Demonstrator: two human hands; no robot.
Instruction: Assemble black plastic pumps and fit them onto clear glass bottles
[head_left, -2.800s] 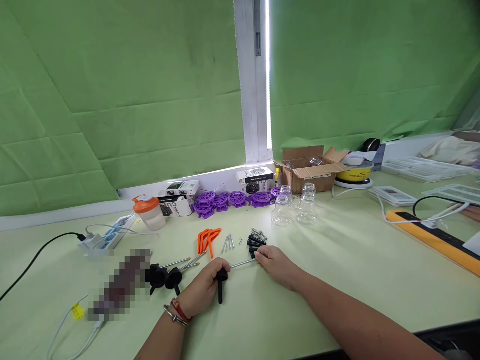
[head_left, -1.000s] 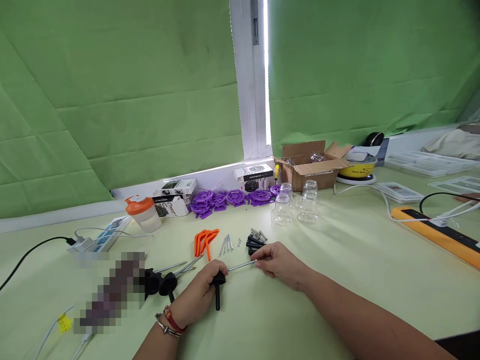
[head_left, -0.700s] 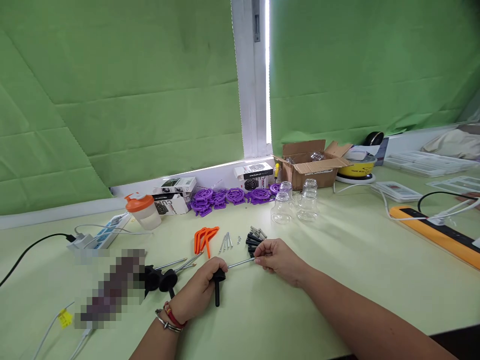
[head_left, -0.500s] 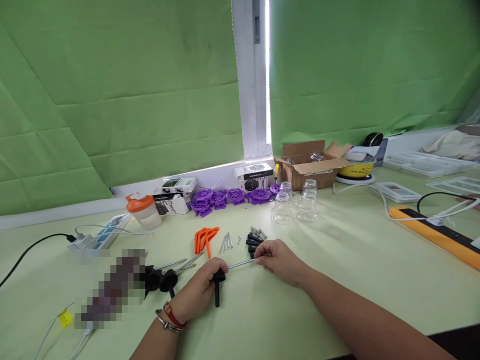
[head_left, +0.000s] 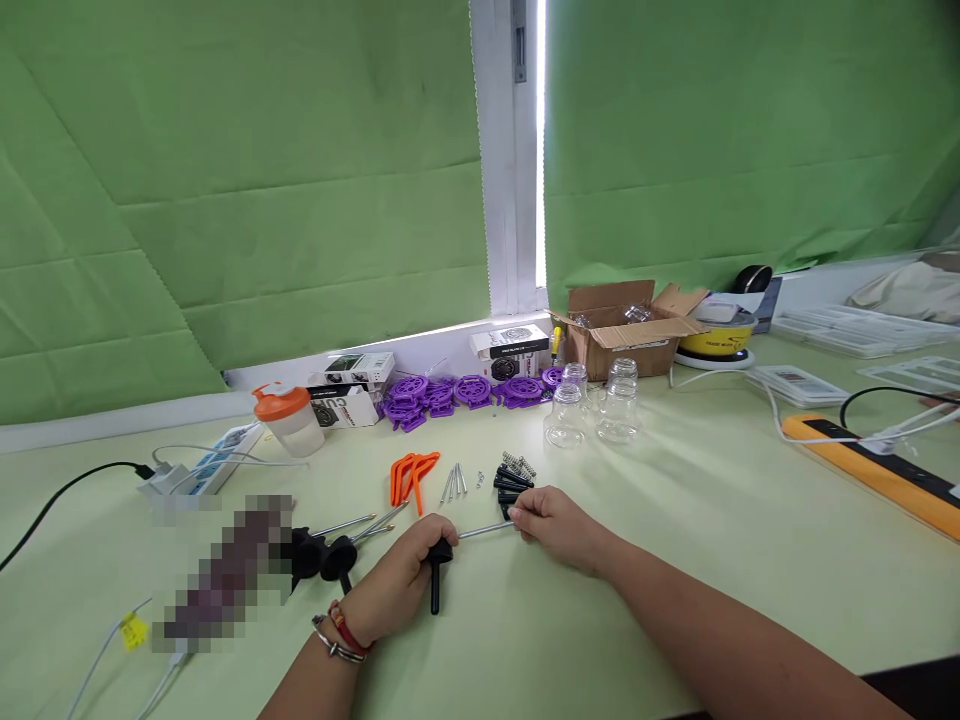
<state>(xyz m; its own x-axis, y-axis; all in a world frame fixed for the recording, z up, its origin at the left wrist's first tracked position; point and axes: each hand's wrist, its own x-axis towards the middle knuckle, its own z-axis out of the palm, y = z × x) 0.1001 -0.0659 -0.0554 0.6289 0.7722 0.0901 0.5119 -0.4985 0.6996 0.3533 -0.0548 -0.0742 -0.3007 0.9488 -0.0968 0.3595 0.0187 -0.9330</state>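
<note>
My left hand [head_left: 405,580] is closed around a black plastic part [head_left: 436,590], whose rounded cap and thin stem show below the thumb. A thin metal rod [head_left: 484,531] runs from that hand to the right. At the rod's far end, the fingertips of my right hand [head_left: 553,522] are pinched together on it. Just beyond the right hand lie black tubes [head_left: 512,480] and springs [head_left: 522,464]. Left of my left hand are similar black parts [head_left: 339,558] with metal rods [head_left: 352,524]. Orange bent pieces [head_left: 409,477] and several long screws [head_left: 454,482] lie farther back.
Purple wheel-like parts [head_left: 472,391] line the back, near printed boxes [head_left: 345,404] and an orange-lidded cup [head_left: 289,418]. Upturned clear jars [head_left: 618,405] stand before a cardboard box [head_left: 630,345]. Power strips [head_left: 217,465] and an orange-edged one [head_left: 862,465] lie at the sides.
The camera view has shifted very slightly. My right fingers have changed their pinch a little at the rod's end; my left hand keeps its grip on the black part.
</note>
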